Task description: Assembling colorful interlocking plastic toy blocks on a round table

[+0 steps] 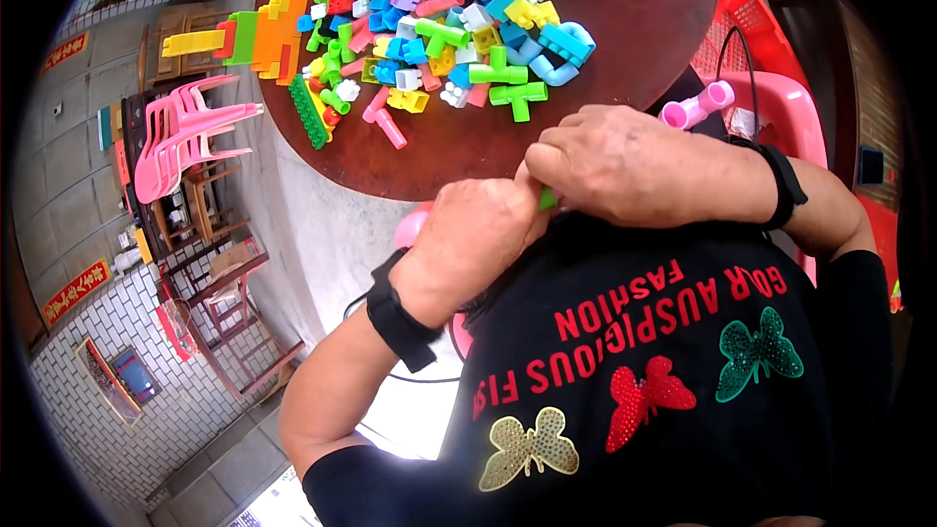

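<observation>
My two hands meet in front of my black shirt, just off the near edge of the round table. My left hand [478, 234] is closed, its fingertips pressed against those of the right. Curled over from the other side is my right hand [615, 161], also closed. A bit of a green plastic piece [548, 199] shows between them, gripped by both; the rest of it is hidden. Past my right wrist a pink tube-shaped toy piece [698, 105] sticks out, and I cannot tell whether it joins the green one.
Colourful blocks and pipe pieces [439, 34] are heaped on the brown table [644, 29]. Left of the heap stands an orange, green and yellow block stack [278, 34]. Pink chairs [181, 132] stand at left. A red basket [756, 24] and a pink plastic seat [791, 112] are at right.
</observation>
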Available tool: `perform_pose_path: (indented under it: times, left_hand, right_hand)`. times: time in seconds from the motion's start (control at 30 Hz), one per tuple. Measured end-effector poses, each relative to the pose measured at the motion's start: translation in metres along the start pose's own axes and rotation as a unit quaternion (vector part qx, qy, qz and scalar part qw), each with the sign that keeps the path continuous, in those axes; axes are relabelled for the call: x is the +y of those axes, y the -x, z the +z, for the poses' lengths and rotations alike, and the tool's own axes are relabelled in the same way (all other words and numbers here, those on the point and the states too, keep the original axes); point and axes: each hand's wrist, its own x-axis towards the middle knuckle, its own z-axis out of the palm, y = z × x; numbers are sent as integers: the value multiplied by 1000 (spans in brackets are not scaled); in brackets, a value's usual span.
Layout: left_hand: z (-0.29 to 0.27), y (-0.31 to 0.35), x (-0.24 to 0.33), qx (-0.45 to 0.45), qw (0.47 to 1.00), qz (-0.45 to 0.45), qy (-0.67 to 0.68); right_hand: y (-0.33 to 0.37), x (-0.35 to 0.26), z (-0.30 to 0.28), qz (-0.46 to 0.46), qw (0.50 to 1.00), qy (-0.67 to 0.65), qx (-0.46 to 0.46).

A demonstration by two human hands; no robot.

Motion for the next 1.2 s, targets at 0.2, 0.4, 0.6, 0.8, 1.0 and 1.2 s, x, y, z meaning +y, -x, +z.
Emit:
perform_pose_path:
  times: [0.2,0.4,0.6,0.8,1.0,1.2]
  left_hand:
    - [-4,-8,5,-9,999,-37,13]
    - [-6,-13,-5,-31,999,-37,17]
    - [6,-3,-22,34,997,-35,60]
    - [7,-8,-23,36,994,-27,100]
    - [15,-6,-15,44,992,-62,103]
    - [18,-9,-7,46,981,-128,138]
  right_hand:
    - [-1,2,-1,34,999,-7,17]
    - [-2,-16,-16,32,993,68,91]
    - [36,41,-88,26,957,269,109]
    - [30,51,-66,68,996,28,-45]
    - [25,51,-57,28,998,31,-43]
    - [29,48,-50,45,998,20,-37]
